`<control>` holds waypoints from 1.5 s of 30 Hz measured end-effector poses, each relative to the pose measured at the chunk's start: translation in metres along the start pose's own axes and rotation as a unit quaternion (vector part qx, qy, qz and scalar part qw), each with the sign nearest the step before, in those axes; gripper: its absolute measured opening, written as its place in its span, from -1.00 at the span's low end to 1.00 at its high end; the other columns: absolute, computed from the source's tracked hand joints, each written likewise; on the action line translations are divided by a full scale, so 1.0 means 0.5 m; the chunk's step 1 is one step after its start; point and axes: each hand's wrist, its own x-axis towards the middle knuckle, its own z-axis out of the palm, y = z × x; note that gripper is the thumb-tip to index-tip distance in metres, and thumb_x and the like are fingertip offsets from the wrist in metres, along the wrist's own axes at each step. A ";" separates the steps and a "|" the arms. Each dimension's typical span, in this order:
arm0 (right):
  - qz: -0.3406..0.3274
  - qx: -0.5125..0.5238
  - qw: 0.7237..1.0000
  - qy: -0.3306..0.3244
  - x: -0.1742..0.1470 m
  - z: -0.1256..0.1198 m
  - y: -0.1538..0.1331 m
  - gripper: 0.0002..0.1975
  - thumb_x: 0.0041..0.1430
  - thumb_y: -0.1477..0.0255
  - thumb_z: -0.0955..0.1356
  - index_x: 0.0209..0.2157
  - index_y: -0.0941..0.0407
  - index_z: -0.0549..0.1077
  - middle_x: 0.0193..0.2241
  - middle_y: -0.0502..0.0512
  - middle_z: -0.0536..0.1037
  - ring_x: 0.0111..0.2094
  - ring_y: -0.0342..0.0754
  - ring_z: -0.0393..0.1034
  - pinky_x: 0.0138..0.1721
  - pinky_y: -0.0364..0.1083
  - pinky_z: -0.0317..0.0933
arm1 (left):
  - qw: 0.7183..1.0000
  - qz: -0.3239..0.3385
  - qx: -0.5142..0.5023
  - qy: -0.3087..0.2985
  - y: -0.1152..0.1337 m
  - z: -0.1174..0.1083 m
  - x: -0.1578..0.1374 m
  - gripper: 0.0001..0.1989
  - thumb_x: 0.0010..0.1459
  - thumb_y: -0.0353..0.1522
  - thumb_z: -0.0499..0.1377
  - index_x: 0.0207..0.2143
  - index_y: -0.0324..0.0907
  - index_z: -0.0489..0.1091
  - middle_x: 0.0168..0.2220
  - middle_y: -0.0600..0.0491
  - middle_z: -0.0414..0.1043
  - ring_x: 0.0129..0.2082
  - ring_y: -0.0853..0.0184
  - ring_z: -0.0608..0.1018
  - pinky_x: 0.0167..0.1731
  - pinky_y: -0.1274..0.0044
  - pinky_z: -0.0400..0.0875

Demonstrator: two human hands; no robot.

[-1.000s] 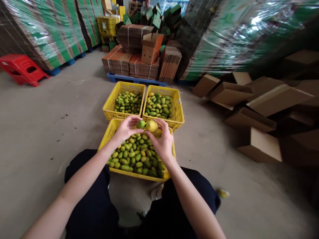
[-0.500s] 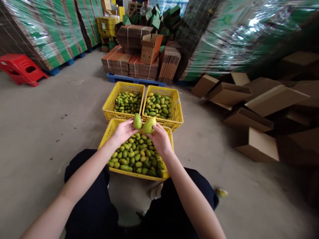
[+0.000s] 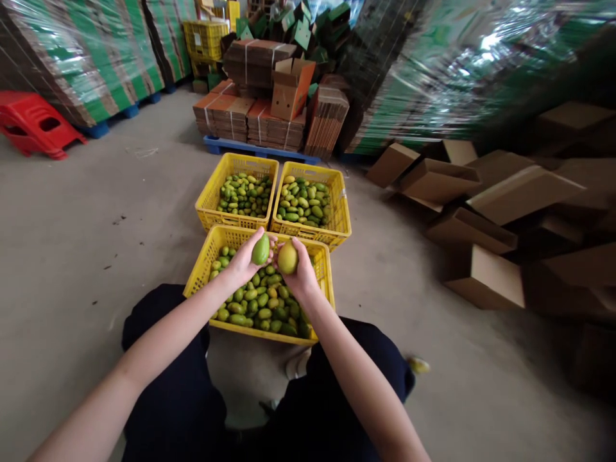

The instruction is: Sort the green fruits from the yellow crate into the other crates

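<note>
My left hand point(image 3: 246, 262) is closed around a green mango point(image 3: 260, 249). Beside it, my right hand point(image 3: 301, 273) grips a yellower mango point(image 3: 287, 257). The two fruits are held close together, above the near yellow crate point(image 3: 323, 269). Inside that crate lie many green and yellowish mangoes point(image 3: 264, 301), partly covered by my hands and forearms. Just beyond it stand two more yellow crates, the left one point(image 3: 205, 204) and the right one point(image 3: 342, 215), both part filled with similar mangoes.
Bundles of flat cardboard point(image 3: 231, 115) rest on a blue pallet point(image 3: 260, 150) behind the crates. Open cardboard boxes point(image 3: 495, 273) lie heaped at the right. A red stool point(image 3: 41, 125) stands at far left. One mango point(image 3: 418, 365) is on the floor by my right knee.
Both hands have turned the mangoes and lowered slightly. The right mango now shows a rounder, end-on side. The whole view has shifted a little.
</note>
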 end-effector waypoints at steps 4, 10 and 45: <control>0.051 0.042 0.997 0.027 0.012 -0.006 0.004 -0.74 0.11 0.19 0.35 -0.48 0.09 0.41 -0.58 -0.03 0.50 -0.57 -0.11 0.39 -0.52 -0.13 0.33 | 0.999 -0.021 -0.010 -0.031 0.001 0.004 -0.002 -0.71 0.19 -0.19 0.21 -0.17 -0.23 0.49 -0.49 0.11 0.43 -0.55 0.48 0.50 -0.53 0.65 0.43; 0.052 0.035 0.996 0.061 0.014 -0.012 0.001 -0.79 0.11 0.23 0.39 -0.44 0.09 0.44 -0.57 -0.04 0.53 -0.57 -0.12 0.41 -0.58 -0.14 0.31 | 0.994 -0.086 -0.070 -0.003 0.008 0.004 -0.001 -0.68 0.29 -0.27 0.04 -0.37 -0.31 0.44 -0.52 0.02 0.42 -0.56 0.44 0.49 -0.55 0.62 0.45; 0.105 0.048 0.993 0.038 0.004 -0.013 0.000 -0.87 0.12 0.41 0.34 -0.48 0.13 0.42 -0.62 -0.01 0.50 -0.64 -0.17 0.35 -0.66 -0.23 0.27 | 0.983 -0.095 -0.098 0.121 0.003 -0.004 0.011 -0.74 0.29 -0.37 0.04 -0.47 -0.26 0.30 -0.60 0.09 0.34 -0.70 0.53 0.38 -0.73 0.75 0.26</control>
